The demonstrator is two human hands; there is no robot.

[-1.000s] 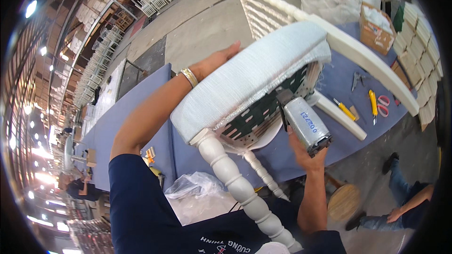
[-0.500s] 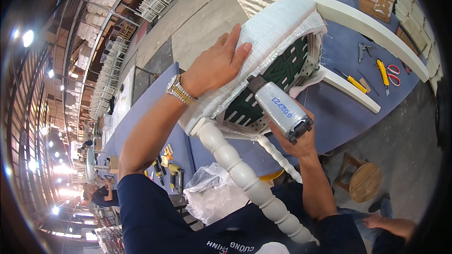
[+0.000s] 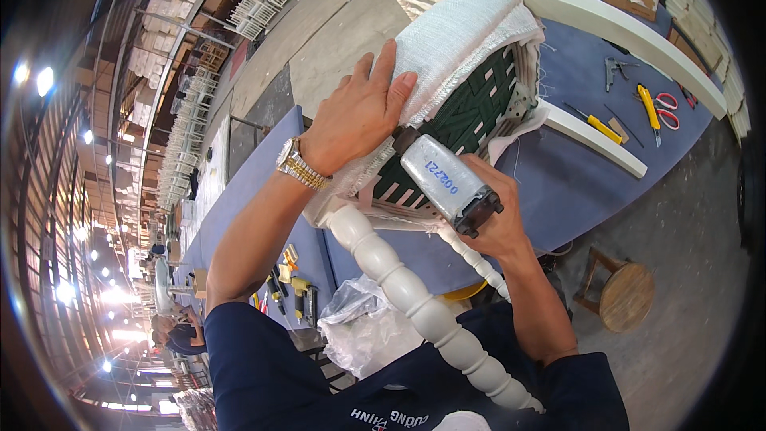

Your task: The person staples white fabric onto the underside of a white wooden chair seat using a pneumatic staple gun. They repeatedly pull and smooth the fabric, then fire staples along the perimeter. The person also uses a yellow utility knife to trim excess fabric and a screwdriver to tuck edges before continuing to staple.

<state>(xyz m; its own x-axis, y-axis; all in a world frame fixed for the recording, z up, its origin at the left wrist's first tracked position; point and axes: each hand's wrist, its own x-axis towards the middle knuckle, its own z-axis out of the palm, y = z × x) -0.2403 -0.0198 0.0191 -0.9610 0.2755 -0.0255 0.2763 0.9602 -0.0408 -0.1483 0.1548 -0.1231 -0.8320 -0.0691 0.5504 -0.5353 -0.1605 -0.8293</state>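
A white chair (image 3: 415, 303) lies tipped over on the blue-grey table, its pale fabric seat (image 3: 459, 28) turned on edge. Dark green webbing (image 3: 479, 96) shows on the seat's underside. My left hand (image 3: 359, 112) lies flat against the padded fabric with fingers extended and thumb apart, holding no object. In my right hand (image 3: 495, 207) is a silver and black staple gun (image 3: 443, 179), its handle mostly hidden. The gun's nose meets the fabric edge on the underside, just below my left hand. A turned chair leg (image 3: 415, 295) slants down in front of my body.
On the table (image 3: 574, 199) at right lie a yellow utility knife (image 3: 649, 112), red-handled scissors (image 3: 667, 110), a yellow-handled tool (image 3: 604, 129) and a small grey tool (image 3: 614, 72). A second nail gun (image 3: 303, 301) and plastic wrap (image 3: 363, 327) are lower left. A wooden stool (image 3: 626, 295) stands right.
The staple gun and my right hand have moved left along the fabric edge, closer to my left hand. My left hand has shifted slightly left. The other person's arm at lower right has left the view.
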